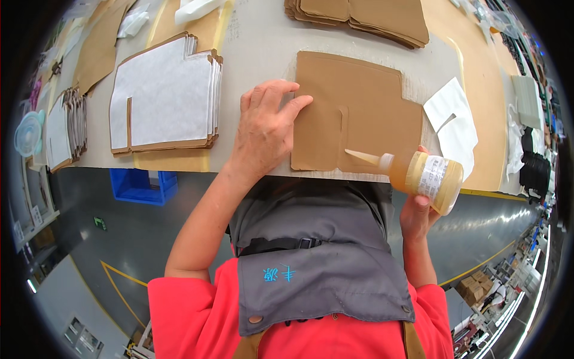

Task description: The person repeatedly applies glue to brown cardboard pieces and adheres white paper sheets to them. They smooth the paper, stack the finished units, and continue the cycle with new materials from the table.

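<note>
A brown flat panel point(371, 90) with a stepped upper right corner and a narrow slit lies on the table in front of me. My left hand point(263, 122) rests at its left edge, fingers bent, with thumb and forefinger apart and the thumb tip over the panel. In my right hand point(415, 215) is a squeeze bottle point(412, 173) of amber liquid, probably glue, tilted on its side. Its long tapered nozzle points left, with the tip over the panel just below the slit. The bottle hides most of my right fingers.
Left of the panel sits a stack of white-faced pieces with brown edges point(167, 90), and a smaller stack point(60, 131) lies farther left. More brown panels point(382, 21) are piled at the back. A white slotted sheet point(457, 131) lies at right. Below the table's front edge is a blue crate point(140, 194).
</note>
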Tool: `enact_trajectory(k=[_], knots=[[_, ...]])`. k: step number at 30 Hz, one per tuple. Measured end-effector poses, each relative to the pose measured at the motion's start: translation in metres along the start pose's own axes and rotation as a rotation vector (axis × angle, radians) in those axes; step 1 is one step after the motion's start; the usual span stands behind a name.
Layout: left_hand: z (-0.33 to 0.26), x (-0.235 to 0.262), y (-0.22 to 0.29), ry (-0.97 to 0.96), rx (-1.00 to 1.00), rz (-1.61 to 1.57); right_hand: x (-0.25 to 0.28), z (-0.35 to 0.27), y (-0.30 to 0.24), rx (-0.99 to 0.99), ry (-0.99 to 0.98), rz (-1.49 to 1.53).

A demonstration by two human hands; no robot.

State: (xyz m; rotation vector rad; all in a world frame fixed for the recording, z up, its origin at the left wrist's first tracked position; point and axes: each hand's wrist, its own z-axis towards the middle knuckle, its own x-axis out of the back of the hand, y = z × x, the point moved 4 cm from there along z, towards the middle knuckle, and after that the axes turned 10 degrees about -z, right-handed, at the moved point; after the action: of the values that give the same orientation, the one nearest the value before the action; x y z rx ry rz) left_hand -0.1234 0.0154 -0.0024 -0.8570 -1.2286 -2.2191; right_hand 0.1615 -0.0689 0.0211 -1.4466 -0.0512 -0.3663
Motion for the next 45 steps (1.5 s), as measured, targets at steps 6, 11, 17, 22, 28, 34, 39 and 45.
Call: enact_trajectory(k=[6,11,17,22,28,34,39,45], knots=[[0.000,0.002,0.000,0.026,0.002,-0.028,0.006,-0.024,0.003,-0.069,-0.040,-0.025],[-0.009,0.014,0.003,0.069,0.026,-0.087,0.021,-0.027,0.005,0.085,0.023,-0.115],[-0.026,0.015,0.002,0.142,0.080,-0.168,0.034,0.012,-0.006,-0.185,0.227,0.356],[-0.025,0.015,0.002,0.147,0.142,-0.225,-0.005,0.041,-0.001,-0.088,0.103,0.244],[-0.025,0.014,0.001,0.136,0.137,-0.211,-0.031,0.055,0.011,-0.028,-0.027,0.144],[-0.025,0.014,0.002,0.126,0.133,-0.204,-0.027,0.051,0.013,-0.026,-0.036,0.093],[-0.025,0.014,0.002,0.128,0.128,-0.200,-0.022,0.039,0.011,-0.047,-0.091,0.124],[-0.026,0.013,0.002,0.142,0.111,-0.190,-0.015,0.024,0.012,-0.051,-0.123,0.091]])
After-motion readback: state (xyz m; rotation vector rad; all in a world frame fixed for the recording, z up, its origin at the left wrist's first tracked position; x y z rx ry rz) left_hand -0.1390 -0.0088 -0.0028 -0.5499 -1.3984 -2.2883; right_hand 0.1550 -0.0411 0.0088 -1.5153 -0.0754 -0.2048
